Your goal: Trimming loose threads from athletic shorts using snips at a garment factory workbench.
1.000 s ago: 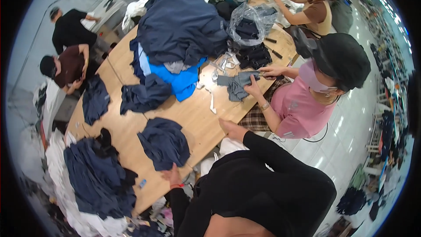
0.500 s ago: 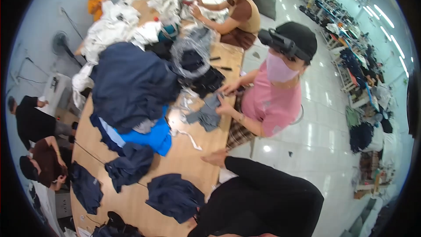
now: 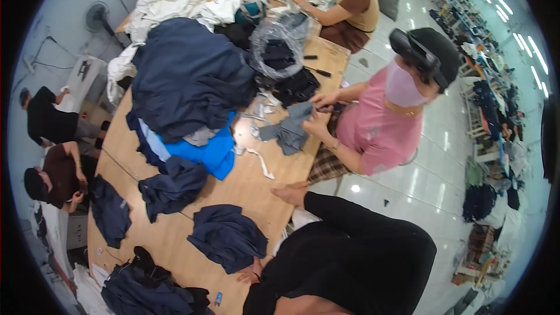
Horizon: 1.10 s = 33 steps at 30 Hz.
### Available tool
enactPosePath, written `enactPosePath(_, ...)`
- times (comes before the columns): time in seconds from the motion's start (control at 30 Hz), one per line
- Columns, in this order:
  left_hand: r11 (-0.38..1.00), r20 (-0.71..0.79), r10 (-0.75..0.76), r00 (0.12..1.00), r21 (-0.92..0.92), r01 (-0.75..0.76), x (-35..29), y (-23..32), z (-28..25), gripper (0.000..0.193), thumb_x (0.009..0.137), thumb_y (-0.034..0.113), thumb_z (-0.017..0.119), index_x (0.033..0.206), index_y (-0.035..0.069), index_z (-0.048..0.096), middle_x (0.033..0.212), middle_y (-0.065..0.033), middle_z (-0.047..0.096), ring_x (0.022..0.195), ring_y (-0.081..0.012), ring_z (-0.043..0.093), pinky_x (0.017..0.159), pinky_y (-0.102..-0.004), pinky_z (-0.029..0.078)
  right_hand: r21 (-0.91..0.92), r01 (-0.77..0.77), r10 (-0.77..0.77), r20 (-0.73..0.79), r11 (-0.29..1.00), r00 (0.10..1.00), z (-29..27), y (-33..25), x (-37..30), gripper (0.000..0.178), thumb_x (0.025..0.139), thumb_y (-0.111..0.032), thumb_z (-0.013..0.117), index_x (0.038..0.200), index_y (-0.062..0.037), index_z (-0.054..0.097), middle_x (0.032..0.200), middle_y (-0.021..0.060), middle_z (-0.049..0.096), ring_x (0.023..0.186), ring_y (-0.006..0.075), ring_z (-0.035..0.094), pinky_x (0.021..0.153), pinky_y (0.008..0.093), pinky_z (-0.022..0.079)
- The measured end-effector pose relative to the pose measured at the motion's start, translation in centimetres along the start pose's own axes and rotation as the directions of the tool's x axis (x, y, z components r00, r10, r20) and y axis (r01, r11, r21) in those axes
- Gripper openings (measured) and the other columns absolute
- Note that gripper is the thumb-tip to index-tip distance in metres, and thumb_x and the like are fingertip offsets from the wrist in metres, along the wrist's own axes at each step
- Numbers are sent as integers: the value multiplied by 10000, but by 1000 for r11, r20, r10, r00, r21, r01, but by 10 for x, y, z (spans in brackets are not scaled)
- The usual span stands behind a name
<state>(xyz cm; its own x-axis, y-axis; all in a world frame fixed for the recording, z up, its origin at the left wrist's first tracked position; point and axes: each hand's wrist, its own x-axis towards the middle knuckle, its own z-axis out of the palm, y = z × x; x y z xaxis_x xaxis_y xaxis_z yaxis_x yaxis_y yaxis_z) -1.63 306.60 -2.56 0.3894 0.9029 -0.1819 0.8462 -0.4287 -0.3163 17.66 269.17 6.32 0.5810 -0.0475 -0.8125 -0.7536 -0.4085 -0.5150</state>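
Swung leftward since before; left hand [image 3: 252, 272] flat by folded navy garment [image 3: 227, 237], lower centre, right hand [image 3: 290, 192] open on table [image 3: 256, 186]. 3 bundles laid, big pile [image 3: 186, 76] left.

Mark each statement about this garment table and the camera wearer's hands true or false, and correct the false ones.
1. The right hand rests flat on the edge of the wooden table, holding nothing. True.
2. The folded garment nearest the left hand is white. False: the navy garment beside the left hand is dark blue.
3. A co-worker in a pink top handles a grey garment. True.
4. The bright blue cloth lies on top of the big pile. False: the bright blue cloth lies under the navy pile.
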Motion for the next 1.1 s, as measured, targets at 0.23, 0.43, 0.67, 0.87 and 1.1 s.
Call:
enactPosePath(0.23,957,389,4,921,-269,110,-11,-5,-35,1455,739,994,520,1722,45,19,1762,-325,-28,1556,-666,-38,1278,-653,103,34,-142,131,227,989,965,-9,-11,8,1135,922,-860,529,1466,136,509,1298,331,648,1197,484,645,1049,455,502)
enactPosePath(0.43,966,426,138,894,-258,-27,-4,7,-43,1708,592,932,754,1665,-7,-185,1636,-459,-279,1521,-709,-123,1281,-663,69,-77,-305,312,131,949,941,-7,-10,37,1174,935,-855,477,1549,143,402,1480,587,334,1437,713,307,1211,670,275)
enactPosePath(0.67,889,359,452,817,-259,-378,-8,134,-61,1446,728,856,741,1683,-43,131,1677,-472,68,1537,-692,4,1243,-740,130,-537,437,-310,314,721,897,-44,15,16,741,1101,-619,296,1724,-232,197,1702,187,390,1491,419,477,1263,529,332)
enactPosePath(0.87,541,333,837,435,-372,-755,-62,327,-137,1396,727,798,783,1680,-16,170,1712,-403,77,1567,-628,39,1248,-742,131,-358,174,-67,294,917,954,-47,1,11,981,1018,-827,204,1426,-39,620,1270,192,664,1349,340,585,1139,454,412)
enactPosePath(1.1,363,577,794,191,-198,-911,32,203,-140,1342,725,731,832,1678,15,216,1753,-321,88,1602,-552,80,1253,-744,132,-257,405,-329,292,877,898,-36,39,39,685,1083,-554,450,1588,-92,482,1342,218,708,1279,324,651,1172,421,416)
